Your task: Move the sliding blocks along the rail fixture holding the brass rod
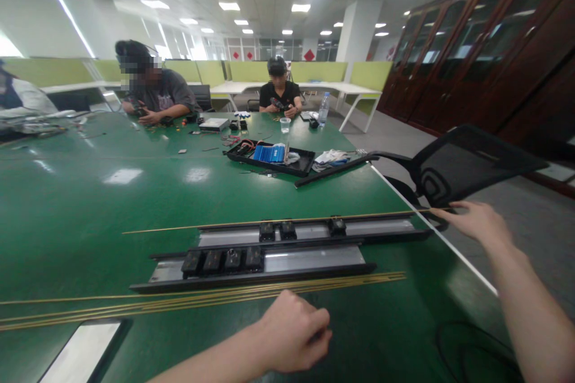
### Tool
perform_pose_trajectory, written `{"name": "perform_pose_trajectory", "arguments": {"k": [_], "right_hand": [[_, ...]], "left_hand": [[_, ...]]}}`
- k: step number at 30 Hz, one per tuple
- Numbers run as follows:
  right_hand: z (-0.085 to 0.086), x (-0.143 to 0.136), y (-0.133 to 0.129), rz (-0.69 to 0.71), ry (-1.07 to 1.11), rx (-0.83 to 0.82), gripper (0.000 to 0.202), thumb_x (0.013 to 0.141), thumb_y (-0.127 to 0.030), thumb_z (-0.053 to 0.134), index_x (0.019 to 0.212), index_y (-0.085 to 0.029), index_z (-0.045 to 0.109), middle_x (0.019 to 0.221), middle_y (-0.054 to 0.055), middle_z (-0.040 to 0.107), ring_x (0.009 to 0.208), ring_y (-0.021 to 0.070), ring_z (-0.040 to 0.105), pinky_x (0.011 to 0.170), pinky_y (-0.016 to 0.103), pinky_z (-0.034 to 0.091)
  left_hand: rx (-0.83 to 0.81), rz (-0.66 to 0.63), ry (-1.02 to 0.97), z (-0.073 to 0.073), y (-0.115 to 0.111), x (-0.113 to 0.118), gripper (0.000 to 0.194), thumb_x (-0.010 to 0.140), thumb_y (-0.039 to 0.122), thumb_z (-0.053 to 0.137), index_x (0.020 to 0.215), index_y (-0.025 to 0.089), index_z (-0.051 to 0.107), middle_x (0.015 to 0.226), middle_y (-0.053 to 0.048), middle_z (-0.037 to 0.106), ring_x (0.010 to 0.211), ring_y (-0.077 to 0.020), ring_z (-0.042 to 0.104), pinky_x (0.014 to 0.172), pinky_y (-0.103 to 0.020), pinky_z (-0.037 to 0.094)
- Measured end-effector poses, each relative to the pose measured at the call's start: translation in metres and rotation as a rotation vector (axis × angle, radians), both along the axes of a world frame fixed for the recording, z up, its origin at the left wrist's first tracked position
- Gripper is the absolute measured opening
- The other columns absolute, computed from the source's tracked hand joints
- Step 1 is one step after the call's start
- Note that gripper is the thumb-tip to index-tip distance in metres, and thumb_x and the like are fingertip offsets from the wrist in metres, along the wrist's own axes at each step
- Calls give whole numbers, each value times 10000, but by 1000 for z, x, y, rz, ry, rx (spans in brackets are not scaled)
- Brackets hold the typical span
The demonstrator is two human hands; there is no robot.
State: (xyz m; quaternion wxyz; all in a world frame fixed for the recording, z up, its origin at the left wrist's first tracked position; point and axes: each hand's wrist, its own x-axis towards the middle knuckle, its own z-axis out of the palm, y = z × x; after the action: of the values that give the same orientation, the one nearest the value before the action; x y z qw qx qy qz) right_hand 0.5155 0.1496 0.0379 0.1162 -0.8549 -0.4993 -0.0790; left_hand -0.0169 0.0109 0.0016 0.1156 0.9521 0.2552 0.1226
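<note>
My right hand (478, 222) pinches the right end of a thin brass rod (269, 221), which runs left along the back edge of the rear rail. My left hand (299, 332) is curled closed above the green table, in front of several brass rods (202, 298); what it holds, if anything, is hidden. Between the rods lie two metal rails with black edges. The rear rail (377, 227) carries three black blocks, one of them a separate block (336, 227) further right. On the front rail (314, 258), several black blocks (213, 261) stand side by side at the left.
A phone (83, 352) lies at the front left. Further back are a black tray (303, 163) with a blue part, white gloves (331, 159), a cup (284, 125) and a bottle (324, 109). A chair (471, 161) stands at the right edge. Other people sit across the table (112, 203).
</note>
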Motion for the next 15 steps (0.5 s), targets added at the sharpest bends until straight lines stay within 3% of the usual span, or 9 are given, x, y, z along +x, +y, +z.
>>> {"name": "perform_pose_trajectory", "arguments": {"k": [3, 11, 15], "right_hand": [[3, -7, -4, -104, 79, -15, 956, 685, -940, 415, 1251, -224, 700, 1419, 222, 574, 1226, 450, 590, 907, 551, 527], [-3, -8, -5, -111, 118, 19, 1004, 736, -906, 404, 1372, -168, 641, 1513, 256, 478, 1368, 457, 486, 1056, 556, 453], [-5, -7, -4, -151, 162, 59, 969, 778, -847, 424, 1411, -138, 612, 1602, 279, 357, 1434, 463, 414, 1119, 540, 400]], "left_hand": [[-5, 4, -1, 2, 0, 0, 181, 895, 272, 594, 759, 215, 489, 638, 31, 649, 515, -129, 561, 489, -304, 196], [-5, 9, -15, 0, 0, 0, 187, 892, 272, 590, 752, 215, 480, 625, 29, 636, 505, -129, 548, 492, -309, 179], [5, 11, -22, -2, -1, -1, 192, 898, 283, 589, 756, 217, 478, 630, 30, 638, 506, -130, 557, 490, -309, 186]]}}
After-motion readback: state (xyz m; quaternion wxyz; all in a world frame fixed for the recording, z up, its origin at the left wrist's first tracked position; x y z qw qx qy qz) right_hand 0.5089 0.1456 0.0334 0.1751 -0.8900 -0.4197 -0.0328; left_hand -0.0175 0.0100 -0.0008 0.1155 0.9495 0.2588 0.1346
